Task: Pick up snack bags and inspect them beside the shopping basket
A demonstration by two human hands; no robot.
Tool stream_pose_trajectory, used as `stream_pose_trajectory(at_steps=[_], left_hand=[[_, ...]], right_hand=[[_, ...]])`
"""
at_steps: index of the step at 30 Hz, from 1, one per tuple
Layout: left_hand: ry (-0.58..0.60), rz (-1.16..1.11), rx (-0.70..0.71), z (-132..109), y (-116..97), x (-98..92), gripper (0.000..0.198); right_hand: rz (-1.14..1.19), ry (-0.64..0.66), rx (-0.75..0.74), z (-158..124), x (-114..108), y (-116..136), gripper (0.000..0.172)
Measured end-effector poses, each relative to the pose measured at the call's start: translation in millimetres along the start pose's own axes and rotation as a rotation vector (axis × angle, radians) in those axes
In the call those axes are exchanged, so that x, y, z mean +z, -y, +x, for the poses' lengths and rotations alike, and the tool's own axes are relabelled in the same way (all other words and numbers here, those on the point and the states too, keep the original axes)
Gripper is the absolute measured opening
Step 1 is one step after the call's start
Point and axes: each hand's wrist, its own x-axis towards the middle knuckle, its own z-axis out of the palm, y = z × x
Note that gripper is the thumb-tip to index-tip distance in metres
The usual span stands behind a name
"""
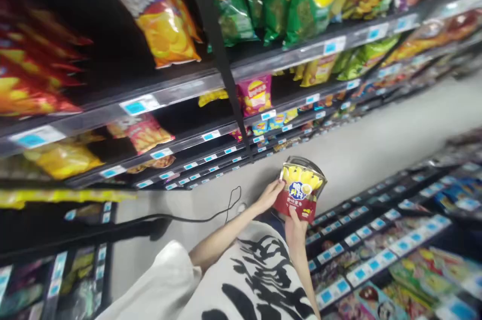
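A red and yellow snack bag (301, 190) is held in front of my chest with both hands. My left hand (268, 196) grips its left edge, fingers curled on the side. My right hand (294, 229) holds its lower end from below, thumb on the front. The bag shows yellow chips and a blue label. My white shirt with black marks (259, 280) fills the bottom of the view.
Shelves of chip bags (169, 23) rise on the left with blue price tags (134, 106). Lower shelves of packets (406, 259) stand on the right. A grey aisle floor (376, 144) runs between them. A black cable (211, 217) lies on the floor.
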Motion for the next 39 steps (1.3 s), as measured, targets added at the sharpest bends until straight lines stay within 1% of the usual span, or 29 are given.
stream_pose_trajectory(at_steps=[1,3,5,7,9,11,13,15,17,20,23,25,27,31,33,34,35,36,37,39], left_hand=[[0.044,0.040,0.002,-9,2,-8.2,0.062],[0.139,0.067,0.017,-24,8,-21.7,0.068],[0.234,0.071,0.002,-34,15,-28.6,0.071],[0.300,0.078,0.006,-41,21,-27.8,0.069],[0.345,0.104,0.024,-49,24,-22.1,0.066],[0.364,0.163,0.048,-56,21,-15.8,0.063],[0.361,0.251,0.079,-62,14,-12.2,0.061],[0.379,0.346,0.137,-66,4,-12.4,0.057],[0.426,0.425,0.229,-72,-8,-16.2,0.050],[0.477,0.571,0.401,-88,-21,-26.2,0.043],[0.439,0.721,0.556,-110,-23,-39.4,0.044],[0.417,0.745,0.625,-125,-20,-49.0,0.046],[0.425,0.740,0.673,-137,-16,-58.7,0.049],[0.428,0.738,0.767,-152,-16,-76.8,0.057],[0.427,0.705,0.771,-158,-21,-84.1,0.058],[0.440,0.658,0.740,-161,-23,-86.9,0.060],[0.467,0.571,0.684,-164,-25,-89.2,0.067],[0.497,0.440,0.606,-167,-25,-91.1,0.075],[0.521,0.279,0.517,-169,-25,-92.6,0.085],[0.543,-0.044,0.324,-174,-23,-95.8,0.103]], right_hand=[[0.056,-0.040,-0.027,-10,6,-6,0.087],[0.172,-0.122,-0.062,-25,16,-15,0.079],[0.270,-0.175,-0.062,-33,20,-17,0.066],[0.318,-0.220,-0.069,-38,17,-14,0.055],[0.325,-0.247,-0.112,-44,12,-9,0.050],[0.330,-0.267,-0.162,-50,6,-5,0.050],[0.353,-0.292,-0.179,-56,3,-2,0.050],[0.371,-0.316,-0.182,-61,2,0,0.049],[0.374,-0.325,-0.192,-67,4,-1,0.045],[0.375,-0.300,-0.215,-79,9,-5,0.039],[0.390,-0.305,-0.205,-97,15,-11,0.038],[0.390,-0.320,-0.187,-108,19,-16,0.038],[0.380,-0.313,-0.179,-118,22,-22,0.041],[0.266,-0.281,-0.215,-133,30,-37,0.050],[0.125,-0.340,-0.295,-140,34,-46,0.059],[0.011,-0.384,-0.364,-145,36,-50,0.062],[-0.134,-0.412,-0.461,-149,37,-54,0.062],[-0.305,-0.393,-0.599,-154,37,-56,0.060],[-0.487,-0.318,-0.767,-158,37,-57,0.057],[-0.805,-0.070,-1.106,-165,36,-58,0.051]])
